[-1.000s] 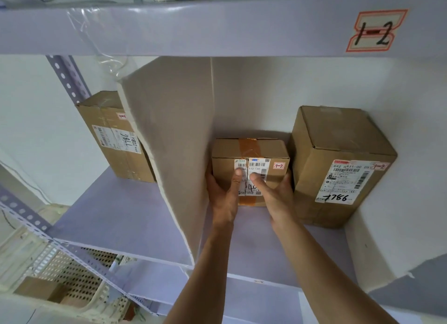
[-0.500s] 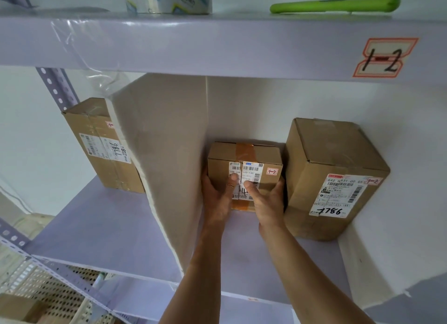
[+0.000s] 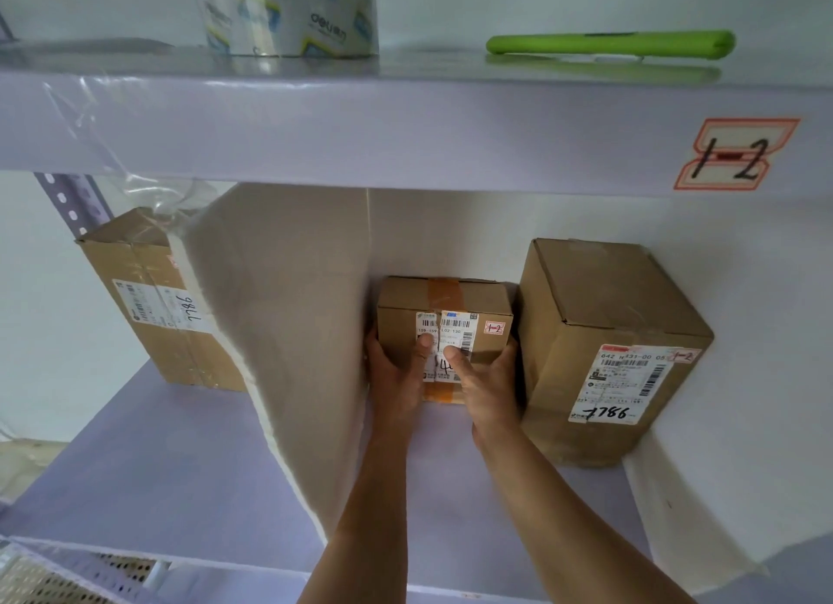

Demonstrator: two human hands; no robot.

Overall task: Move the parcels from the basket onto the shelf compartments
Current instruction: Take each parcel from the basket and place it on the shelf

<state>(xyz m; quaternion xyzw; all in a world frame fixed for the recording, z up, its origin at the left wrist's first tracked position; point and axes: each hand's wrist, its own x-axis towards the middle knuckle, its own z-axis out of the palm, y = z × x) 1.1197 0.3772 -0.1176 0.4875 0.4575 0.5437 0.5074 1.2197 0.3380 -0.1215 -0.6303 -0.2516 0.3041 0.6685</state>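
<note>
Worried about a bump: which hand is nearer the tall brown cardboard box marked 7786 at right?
Right. The right hand grips the small taped cardboard parcel beside the tall brown cardboard box; the left hand holds its far side.

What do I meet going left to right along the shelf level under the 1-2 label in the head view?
left parcel → cardboard divider → left hand → small taped parcel → right hand → tall parcel
</note>
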